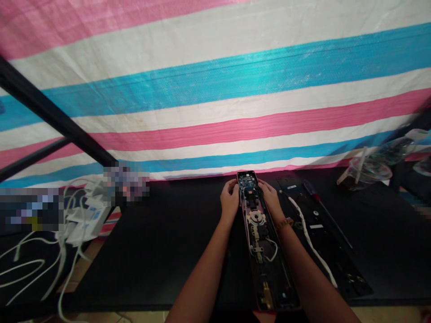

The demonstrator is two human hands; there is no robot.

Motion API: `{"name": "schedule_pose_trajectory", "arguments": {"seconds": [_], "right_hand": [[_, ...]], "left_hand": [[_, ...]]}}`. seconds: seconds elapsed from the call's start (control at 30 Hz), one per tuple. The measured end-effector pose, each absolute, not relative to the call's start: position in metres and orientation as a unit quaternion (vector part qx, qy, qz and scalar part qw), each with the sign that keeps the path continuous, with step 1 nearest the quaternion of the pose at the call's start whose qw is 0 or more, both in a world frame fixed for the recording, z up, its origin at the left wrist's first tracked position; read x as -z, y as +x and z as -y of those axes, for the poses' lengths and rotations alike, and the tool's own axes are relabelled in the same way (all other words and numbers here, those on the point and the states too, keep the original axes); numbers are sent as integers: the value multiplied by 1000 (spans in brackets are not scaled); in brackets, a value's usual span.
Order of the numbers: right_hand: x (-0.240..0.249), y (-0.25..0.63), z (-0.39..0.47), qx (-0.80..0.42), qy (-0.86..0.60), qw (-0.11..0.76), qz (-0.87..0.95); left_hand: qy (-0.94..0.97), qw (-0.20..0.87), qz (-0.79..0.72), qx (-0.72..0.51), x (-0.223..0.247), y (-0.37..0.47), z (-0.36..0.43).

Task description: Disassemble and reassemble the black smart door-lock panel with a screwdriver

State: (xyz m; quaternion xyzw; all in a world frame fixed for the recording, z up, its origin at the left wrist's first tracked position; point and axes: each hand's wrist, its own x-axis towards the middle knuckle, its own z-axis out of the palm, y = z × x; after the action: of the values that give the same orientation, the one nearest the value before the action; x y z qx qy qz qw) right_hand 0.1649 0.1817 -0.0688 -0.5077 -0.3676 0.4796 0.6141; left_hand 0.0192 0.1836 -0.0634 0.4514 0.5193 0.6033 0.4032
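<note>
A device lay opened along the black table, innards bared; a panel, apparently its cover, was off, not refitted, beside a screwdriver. Left hand and right hand gripped its far-end edges, fingers curled.

Black table bearing screwdriver, panel

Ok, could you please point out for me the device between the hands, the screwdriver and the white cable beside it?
Device [257, 218]: head view, on the round part near its middle.
Screwdriver [312, 192]: head view, on its handle.
Cable [305, 229]: head view, about halfway along it.
</note>
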Motion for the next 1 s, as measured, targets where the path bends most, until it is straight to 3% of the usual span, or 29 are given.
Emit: {"name": "schedule_pose_trajectory", "arguments": {"seconds": [0.5,1.0], "right_hand": [[52,164,-168,-496,-437,643,388],[49,163,-166,-504,-434,618,420]], "left_hand": [[424,492,-430,-627,44,22,-171],[419,500,-400,-644,36,23,-166]]}}
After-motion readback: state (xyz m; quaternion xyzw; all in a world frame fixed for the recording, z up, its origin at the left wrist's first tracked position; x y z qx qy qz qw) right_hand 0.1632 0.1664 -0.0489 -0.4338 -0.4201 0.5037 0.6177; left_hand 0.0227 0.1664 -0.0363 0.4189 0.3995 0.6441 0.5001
